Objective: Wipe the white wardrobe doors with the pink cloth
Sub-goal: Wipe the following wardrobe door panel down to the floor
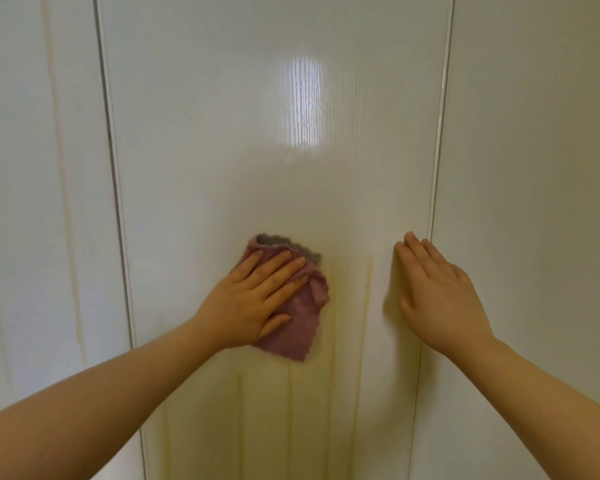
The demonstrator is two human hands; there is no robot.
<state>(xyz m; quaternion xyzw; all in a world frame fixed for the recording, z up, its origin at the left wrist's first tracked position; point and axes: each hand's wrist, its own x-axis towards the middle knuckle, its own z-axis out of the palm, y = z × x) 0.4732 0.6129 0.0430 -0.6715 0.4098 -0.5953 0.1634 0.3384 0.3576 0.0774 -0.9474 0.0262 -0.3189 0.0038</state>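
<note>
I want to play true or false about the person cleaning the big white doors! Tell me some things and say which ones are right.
1. The left hand presses the pink cloth flat on the middle door. True.
2. The right hand holds a second cloth. False: it is bare, resting open near the door's right edge.
3. The cloth is all pink. False: its top edge shows grey.
4. A bright patch of light shines on the door above the hands. True.
5. The cloth is on the leftmost door. False: it is on the middle one.
</note>
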